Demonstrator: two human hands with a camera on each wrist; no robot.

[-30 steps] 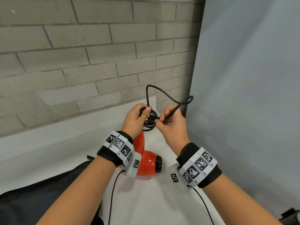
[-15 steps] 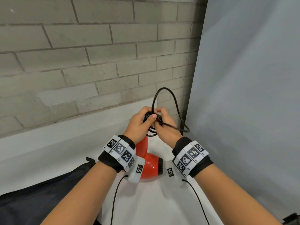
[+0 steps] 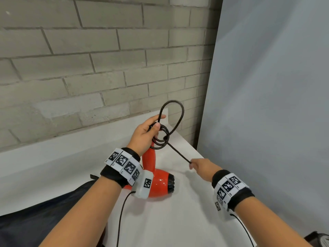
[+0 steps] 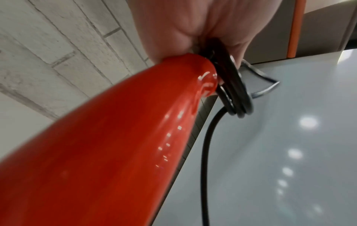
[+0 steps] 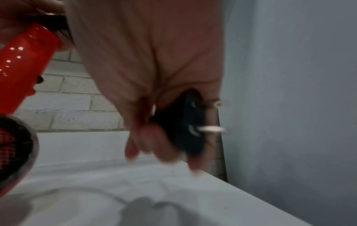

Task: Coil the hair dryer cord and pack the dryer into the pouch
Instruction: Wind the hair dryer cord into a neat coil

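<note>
A red hair dryer (image 3: 158,184) rests on the white table (image 3: 178,220), its handle (image 4: 115,145) pointing up toward the wall. My left hand (image 3: 146,134) grips the handle's top together with several small loops of black cord (image 3: 161,138); in the left wrist view the loops (image 4: 233,97) hang beside the handle's end. A larger loop (image 3: 171,113) stands above that hand. The cord's tail runs down right to my right hand (image 3: 201,168), which holds the black plug (image 5: 185,126), prongs sticking out. The dark pouch (image 3: 35,221) lies at the lower left.
A grey brick wall (image 3: 89,68) stands behind the table and a pale blue panel (image 3: 267,104) closes off the right side. Thin black wires (image 3: 122,214) trail from both wristbands toward me. A dark object (image 3: 318,239) shows at the bottom right corner.
My right hand has pulled away from the left, down and to the right, drawing the cord's tail taut. The big loop above the left hand has tightened. The left hand keeps its grip.
</note>
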